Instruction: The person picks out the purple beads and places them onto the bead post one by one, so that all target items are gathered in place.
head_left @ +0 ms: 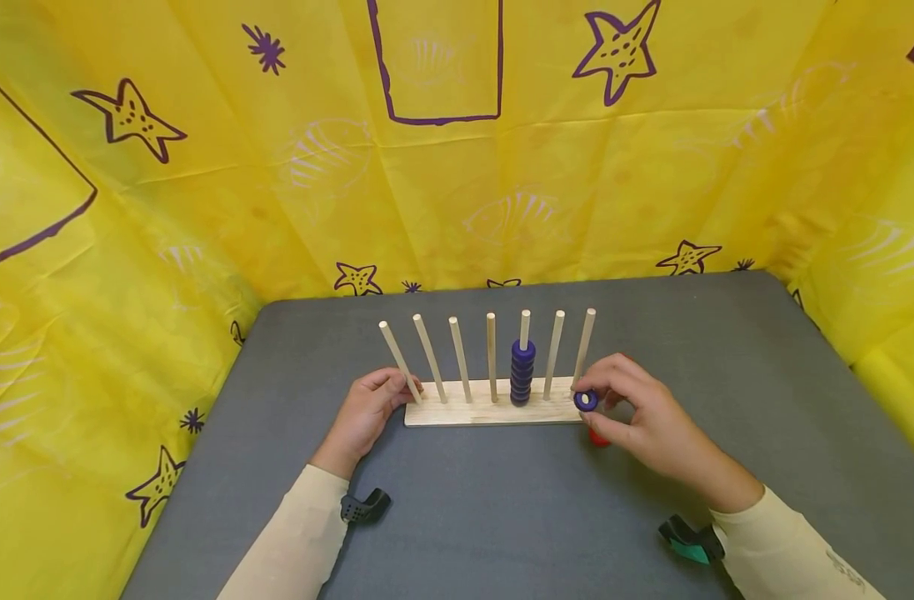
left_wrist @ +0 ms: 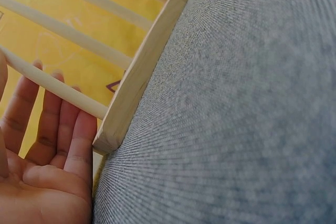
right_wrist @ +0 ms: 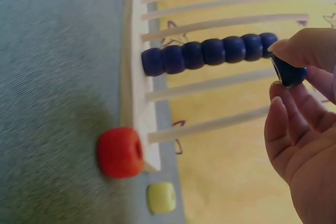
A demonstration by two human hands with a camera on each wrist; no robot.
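A wooden peg stand (head_left: 457, 412) with several upright pegs sits on the table. Dark blue beads (head_left: 522, 375) are stacked on its third peg from the right, the peg's tip bare above them. My left hand (head_left: 367, 412) holds the stand's leftmost peg (left_wrist: 63, 88) low down, thumb on one side and fingers behind. Between thumb and forefinger, my right hand (head_left: 640, 412) pinches a loose dark blue bead (head_left: 586, 401), its hole facing the head camera. That hand is by the stand's right end, in front of the rightmost peg's foot.
Beside the stand's right end lie a red bead (right_wrist: 121, 152) and a yellow bead (right_wrist: 161, 198), the red partly hidden by my right hand in the head view. A grey cloth covers the table (head_left: 501, 517). Yellow patterned curtains (head_left: 442, 183) hang behind and at both sides.
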